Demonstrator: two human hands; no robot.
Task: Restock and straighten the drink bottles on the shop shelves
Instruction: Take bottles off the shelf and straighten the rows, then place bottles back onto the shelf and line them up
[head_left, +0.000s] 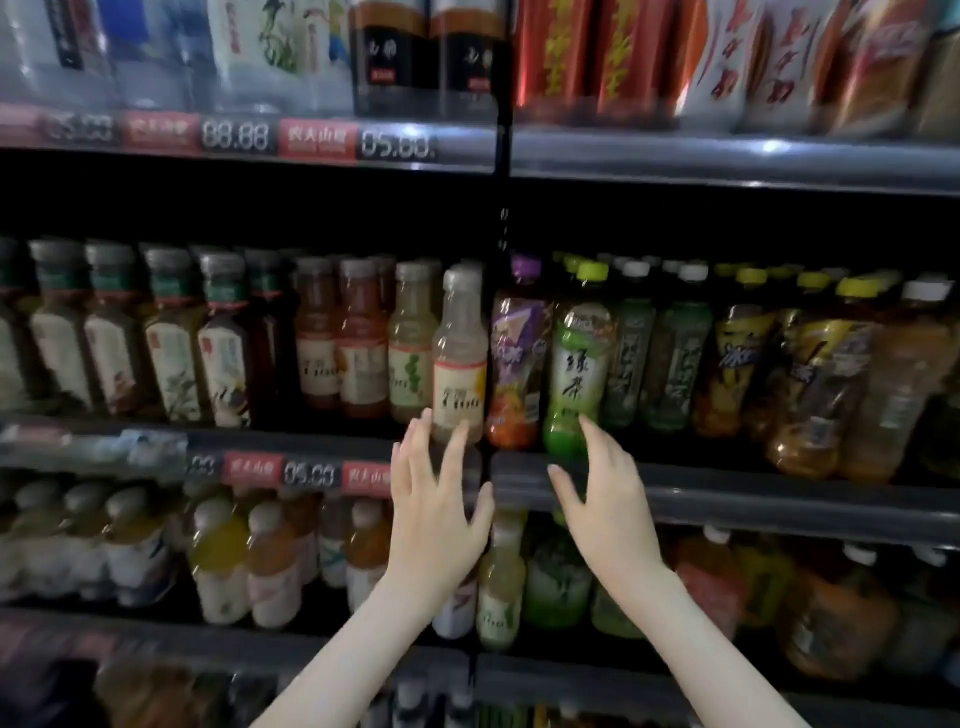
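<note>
At the middle shelf (727, 493), 2 hands up: left hand (436, 514) spread at the pale bottle (460, 358), right hand (605, 499) spread by the green bottle (576, 364). Might tip neighbours if bumped.

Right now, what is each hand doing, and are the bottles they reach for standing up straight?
Left hand: open, fingers spread, empty, tips by the base of the pale bottle.
Right hand: open, empty, one fingertip at the green tea bottle's base.
Pale bottle: upright, capped, at the shelf's front edge.
Green tea bottle: capped, leaning slightly.
Purple-capped bottle: capped, leaning, between those two.
</note>
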